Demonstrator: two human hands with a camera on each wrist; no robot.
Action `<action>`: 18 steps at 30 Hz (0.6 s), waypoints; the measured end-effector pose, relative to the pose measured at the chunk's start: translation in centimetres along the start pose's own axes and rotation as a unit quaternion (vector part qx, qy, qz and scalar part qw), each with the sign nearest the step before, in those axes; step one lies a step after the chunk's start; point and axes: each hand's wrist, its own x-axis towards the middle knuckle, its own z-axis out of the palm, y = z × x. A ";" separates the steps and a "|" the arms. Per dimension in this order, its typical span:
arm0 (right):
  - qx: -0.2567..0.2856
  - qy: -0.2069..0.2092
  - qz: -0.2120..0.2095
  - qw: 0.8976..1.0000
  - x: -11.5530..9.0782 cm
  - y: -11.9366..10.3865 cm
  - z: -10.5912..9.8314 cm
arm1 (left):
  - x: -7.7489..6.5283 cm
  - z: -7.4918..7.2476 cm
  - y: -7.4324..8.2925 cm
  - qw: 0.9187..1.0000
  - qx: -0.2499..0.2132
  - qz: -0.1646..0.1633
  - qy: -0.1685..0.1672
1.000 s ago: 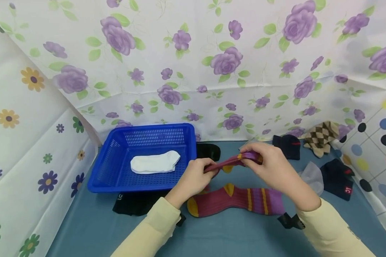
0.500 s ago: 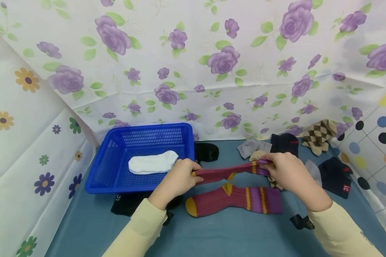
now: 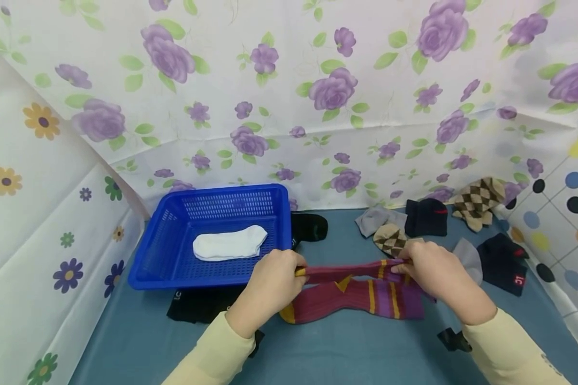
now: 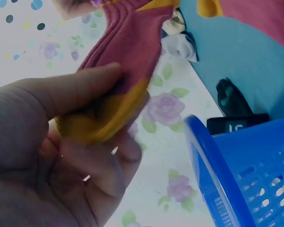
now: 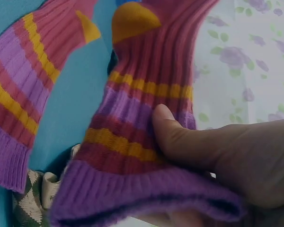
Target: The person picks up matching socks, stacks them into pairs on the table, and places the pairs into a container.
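Observation:
A maroon sock [image 3: 342, 272] with yellow toe and heel and purple-yellow stripes is stretched between both hands. My left hand [image 3: 278, 278] pinches its yellow toe [image 4: 104, 116] between thumb and fingers. At the other end, my right hand [image 3: 433, 267] grips the striped leg close to the purple cuff [image 5: 146, 194], thumb on top. A matching maroon sock [image 3: 332, 306] lies flat on the table just below, partly overlapped by the held one in the head view. Its toe sits beside my left hand.
A blue plastic basket [image 3: 139, 278] holding a folded white sock [image 3: 229, 244] stands at left. Black socks [image 3: 202, 305] lie by its front edge. Grey [image 3: 373, 220], checkered [image 3: 390, 239] and navy socks [image 3: 503, 264] lie at right. A floral cloth [image 3: 289, 107] hangs behind.
The held sock was bunched and twisted between the hands a second ago. The hands have spread apart, straightening it, and it has come down over the matching sock.

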 end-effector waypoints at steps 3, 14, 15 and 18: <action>0.007 -0.020 0.005 1.000 -0.1 0.1 0.1 | -0.5 0.1 0.1 0.999 -0.037 -0.007 -0.010; -0.017 0.031 -0.058 0.998 0.0 0.7 0.9 | -0.9 1.7 -0.9 0.996 -0.091 -0.004 -0.001; -0.020 0.046 -0.065 0.997 0.1 0.8 1.1 | -1.0 2.0 -1.0 0.996 -0.092 0.001 0.005; -0.024 0.093 -0.076 0.993 0.2 0.8 1.4 | -1.2 2.8 -1.0 0.995 -0.090 0.017 0.034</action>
